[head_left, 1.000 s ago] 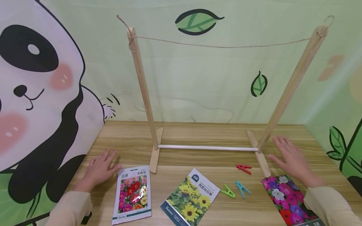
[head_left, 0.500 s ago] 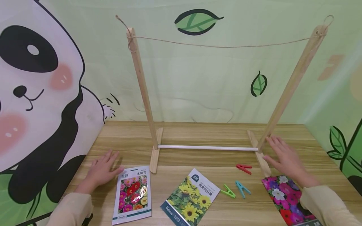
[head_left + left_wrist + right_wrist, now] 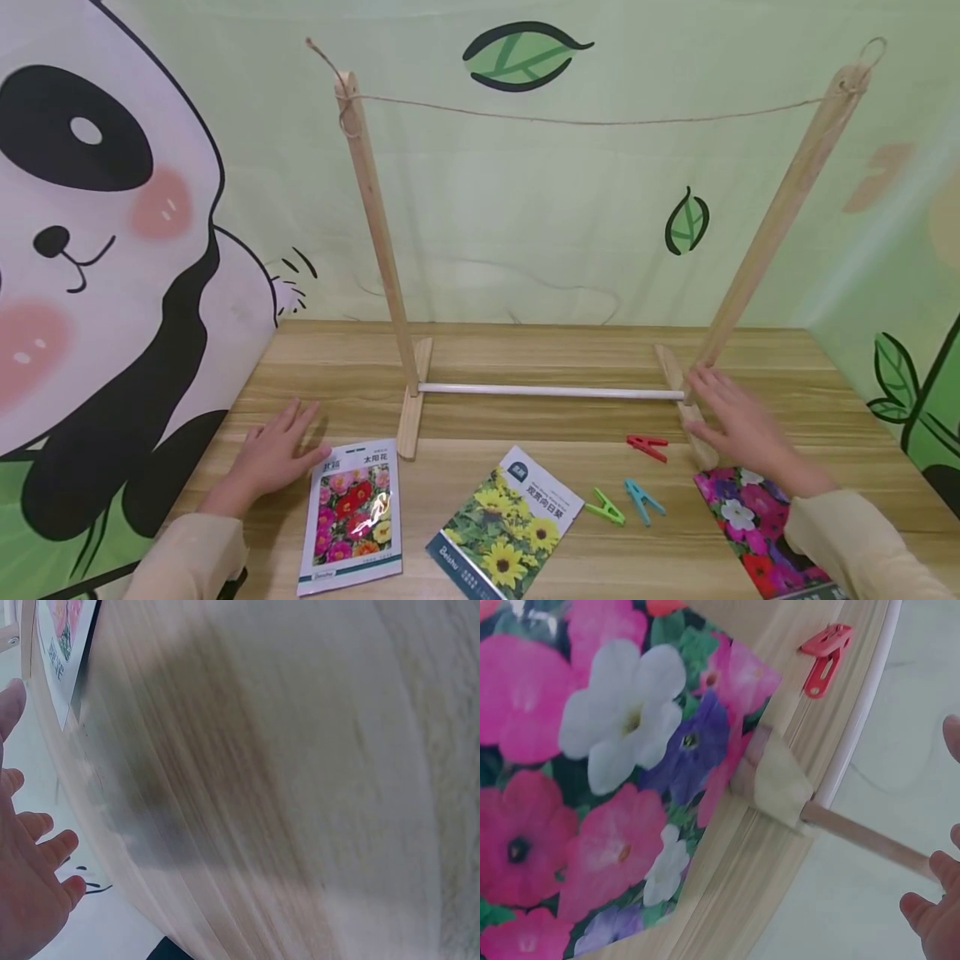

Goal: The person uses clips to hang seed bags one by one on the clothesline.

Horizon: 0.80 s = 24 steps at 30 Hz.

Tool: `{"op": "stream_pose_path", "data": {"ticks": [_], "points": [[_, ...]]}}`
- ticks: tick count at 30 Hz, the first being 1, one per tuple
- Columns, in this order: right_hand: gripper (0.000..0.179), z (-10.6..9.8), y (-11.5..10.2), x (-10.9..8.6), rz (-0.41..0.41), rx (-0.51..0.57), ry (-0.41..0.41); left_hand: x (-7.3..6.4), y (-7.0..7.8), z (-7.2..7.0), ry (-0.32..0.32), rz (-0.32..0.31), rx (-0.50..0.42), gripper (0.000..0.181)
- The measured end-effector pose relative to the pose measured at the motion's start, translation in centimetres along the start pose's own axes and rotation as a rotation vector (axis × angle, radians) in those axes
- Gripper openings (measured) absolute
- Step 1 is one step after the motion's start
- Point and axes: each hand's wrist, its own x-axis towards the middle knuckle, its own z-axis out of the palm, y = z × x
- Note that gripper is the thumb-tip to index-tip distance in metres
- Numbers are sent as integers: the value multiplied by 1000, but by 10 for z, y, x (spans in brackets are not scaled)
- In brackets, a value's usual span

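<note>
My left hand point(image 3: 272, 454) lies with spread, straight fingers by the left seed packet point(image 3: 352, 517), its thumb at the packet's top corner. My right hand point(image 3: 746, 421) is extended at the foot of the wooden rack's right post point(image 3: 780, 217), fingertips right at the post's base. Neither hand grips anything. Below the right wrist lies a petunia seed packet point(image 3: 750, 525), partly hidden by the sleeve; it fills much of the right wrist view. A sunflower seed packet point(image 3: 506, 525) lies tilted in the middle. Twine point(image 3: 585, 122) is strung between the post tops and sags slightly.
Red point(image 3: 647, 448), green point(image 3: 604, 507) and blue point(image 3: 643, 502) clothespins lie right of the middle packet. A white rod point(image 3: 551, 391) joins the rack's wooden feet. Behind the wooden table point(image 3: 525, 354) hangs a green backdrop point(image 3: 480, 200) with a panda and leaves.
My right hand has moved left, from beside the rack's right post to its base. My left hand has shifted slightly right, toward the packet's corner. Packets, clothespins and rack stay put.
</note>
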Motion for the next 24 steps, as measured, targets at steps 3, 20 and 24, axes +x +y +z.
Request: {"op": "stream_pose_path", "data": {"ticks": [3,20,24], "points": [[70,0,-5,2,-28,-3,5,-1,0,0,5,8,-2,82],[76,6,-25,11,-101,-16,20,0,3,1,12,21,-32,83],[74,7,-25,11,-132,-2,28,-1,5,2,19,36,-43,82]]}}
